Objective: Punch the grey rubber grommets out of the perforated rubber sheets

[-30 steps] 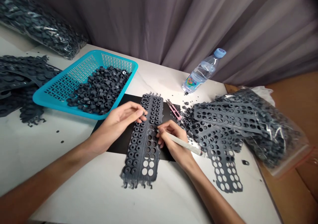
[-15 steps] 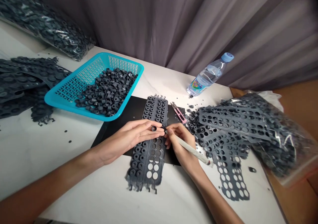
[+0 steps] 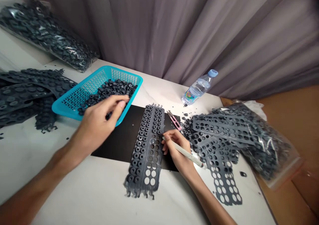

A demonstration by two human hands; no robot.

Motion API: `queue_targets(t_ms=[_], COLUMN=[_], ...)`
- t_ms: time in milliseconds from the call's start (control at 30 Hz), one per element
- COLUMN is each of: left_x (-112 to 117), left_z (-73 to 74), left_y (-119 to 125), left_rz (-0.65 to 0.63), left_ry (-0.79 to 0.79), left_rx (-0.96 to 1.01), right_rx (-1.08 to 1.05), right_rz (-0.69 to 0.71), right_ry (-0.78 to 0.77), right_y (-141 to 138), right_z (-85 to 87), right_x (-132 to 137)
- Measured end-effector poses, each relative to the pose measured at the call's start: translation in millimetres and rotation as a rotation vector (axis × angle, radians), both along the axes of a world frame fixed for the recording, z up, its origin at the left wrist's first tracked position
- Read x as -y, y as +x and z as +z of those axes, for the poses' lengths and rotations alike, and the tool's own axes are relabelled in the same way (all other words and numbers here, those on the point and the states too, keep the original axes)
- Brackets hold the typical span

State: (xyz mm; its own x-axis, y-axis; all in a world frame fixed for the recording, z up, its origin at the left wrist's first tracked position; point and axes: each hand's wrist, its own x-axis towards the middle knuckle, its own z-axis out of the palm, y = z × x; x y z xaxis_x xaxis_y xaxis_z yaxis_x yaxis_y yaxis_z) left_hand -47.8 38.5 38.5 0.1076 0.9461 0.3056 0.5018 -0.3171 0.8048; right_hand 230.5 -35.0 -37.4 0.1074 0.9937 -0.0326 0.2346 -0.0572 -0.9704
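My left hand (image 3: 99, 118) hovers over the near right corner of a turquoise basket (image 3: 64, 112) filled with small dark rubber rings (image 3: 112, 88). Its fingers are bent and close together, and what they hold is hidden. My right hand (image 3: 175, 145) grips a thin white pen-like tool (image 3: 186, 153), with its tip at the right edge of a long grey rubber sheet (image 3: 147, 142). The sheet lies on a black mat (image 3: 117, 142); rings sit in most of its holes, and several holes near me are punched out.
Pink snips (image 3: 174, 120) lie right of the sheet. A water bottle (image 3: 198, 87) lies farther back. Punched-out sheets (image 3: 219, 135) and a plastic bag of parts (image 3: 269, 148) pile up on the right. Unpunched sheets (image 3: 25, 92) and another bag (image 3: 50, 39) are at left.
My left hand has left the sheet, where it pinched a ring, and moved left and back over the basket. My right hand stayed at the sheet with the tool.
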Motion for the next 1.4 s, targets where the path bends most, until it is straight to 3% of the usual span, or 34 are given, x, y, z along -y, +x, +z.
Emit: queue_targets(t_ms=[67,133,200,267,400,533,700,1400], left_x=[-10,-13,-8,0,8,-2,-10,-14], left_z=[2.2,1.4,-0.9,-4.5,-20.1,-41.2,-53.1,-57.3], left_y=[-17,-20,-8,15,60,75,69,69], left_rz=[0.075,0.111,0.109,-0.01,-0.452,-0.624,-0.639,-0.656], left_ry=[0.241,0.374,0.453,0.484,0.275,0.101,-0.075,-0.06], left_rx=[-0.205,-0.313,-0.374,-0.424,-0.477,-0.41,-0.271,-0.221], right_rx=[-0.031,-0.057,-0.096,-0.131,-0.131,-0.145,-0.122,-0.024], right_rz=[0.015,0.055,0.099,0.124,0.15,0.163,0.163,0.19], right_ry=[-0.003,-0.01,-0.011,-0.001,0.016,0.008,-0.015,-0.003], right_y=[6,11,15,16,16,18,18,16], right_z=[4.0,8.4,10.9,9.8,1.0,-4.7,-2.7,3.7], right_x=[-8,-16,-21,-22,-18,-16,-17,-15])
